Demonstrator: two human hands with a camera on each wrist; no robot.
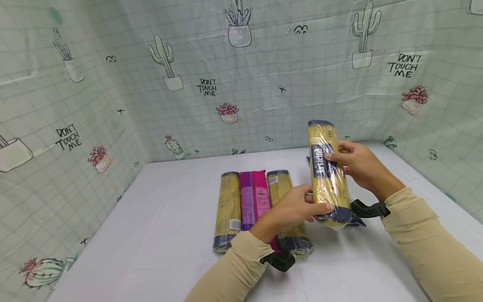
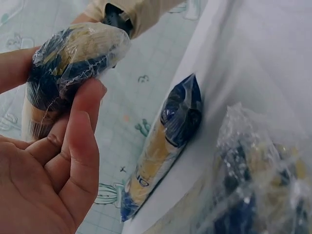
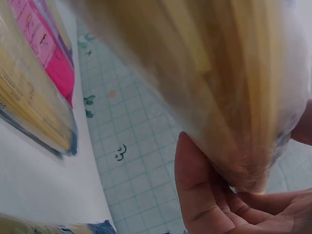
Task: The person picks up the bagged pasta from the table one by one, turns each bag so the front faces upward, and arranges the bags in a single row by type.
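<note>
A clear-wrapped pack of spaghetti [image 1: 329,191] with navy ends and a navy label is held raised and tilted over the table's right side. My left hand [image 1: 292,205] grips its lower end, thumb across the front. Higher up, my right hand [image 1: 360,167] pinches its right edge. The left wrist view shows the crinkled end of this spaghetti pack [image 2: 80,58] between finger and thumb. Its strands fill much of the right wrist view, above the fingers [image 3: 197,180]. Behind it lies another navy-and-yellow pack [image 2: 156,146], mostly hidden in the head view.
Left of the hands, a spaghetti pack [image 1: 228,205], a pink-and-purple packet [image 1: 254,197] and another spaghetti pack [image 1: 278,184] lie side by side on the white table [image 1: 170,218]. My left forearm partly covers them. A patterned curtain [image 1: 264,84] stands behind and at the sides.
</note>
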